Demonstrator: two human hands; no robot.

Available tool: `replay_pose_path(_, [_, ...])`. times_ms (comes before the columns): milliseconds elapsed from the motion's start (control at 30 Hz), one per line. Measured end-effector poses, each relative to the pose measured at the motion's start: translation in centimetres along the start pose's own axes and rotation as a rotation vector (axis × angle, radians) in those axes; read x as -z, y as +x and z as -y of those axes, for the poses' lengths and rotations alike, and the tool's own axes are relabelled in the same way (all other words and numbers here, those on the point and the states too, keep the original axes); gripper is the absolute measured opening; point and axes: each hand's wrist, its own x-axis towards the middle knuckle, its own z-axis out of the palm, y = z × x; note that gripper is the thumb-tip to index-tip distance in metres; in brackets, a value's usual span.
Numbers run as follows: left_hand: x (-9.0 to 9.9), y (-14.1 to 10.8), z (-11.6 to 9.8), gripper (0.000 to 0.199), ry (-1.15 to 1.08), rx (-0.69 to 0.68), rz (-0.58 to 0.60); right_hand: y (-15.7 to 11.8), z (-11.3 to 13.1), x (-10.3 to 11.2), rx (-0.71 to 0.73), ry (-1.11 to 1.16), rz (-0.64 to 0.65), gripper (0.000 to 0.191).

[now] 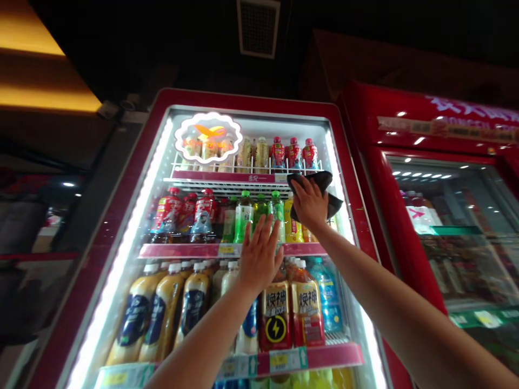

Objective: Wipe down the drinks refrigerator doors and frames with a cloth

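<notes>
A tall red-framed drinks fridge (346, 156) with a glass front fills the middle of the view. My right hand (311, 202) presses a black cloth (321, 181) flat against the upper right of the glass, with the cloth's edges spreading out beyond the fingers. Lower and nearer the centre, my left hand (260, 254) is against or close to the glass, fingers spread, holding nothing. Behind the glass, bottles stand on several lit shelves, among them green-capped bottles (244, 216) just above my left hand.
Another red fridge (430, 135) stands at the right. A glowing oval sign (208, 138) is at the fridge's upper left. Overhead, a vent (258, 27) is set in the dark ceiling. Dark shelving (32, 254) lies at the left.
</notes>
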Motion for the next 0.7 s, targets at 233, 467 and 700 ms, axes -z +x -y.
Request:
replay_pose_path(233, [1.4,-2.0,5.3,0.069,0.044,-0.023,-0.001,-3.1,-3.7,1.3,0.297,-0.021,0.094,0.05])
replay_pose_path(467, [3.7,-3.4,8.9,0.069,0.105,-0.091,0.038,0.6,1.5,-0.7,-0.075,0.033,-0.082,0.048])
replay_pose_path(700, [3.4,-4.1,10.5,0.074,0.061,-0.096,0.055,-4.1,0.8,0.5,0.425,0.05,0.119,0.046])
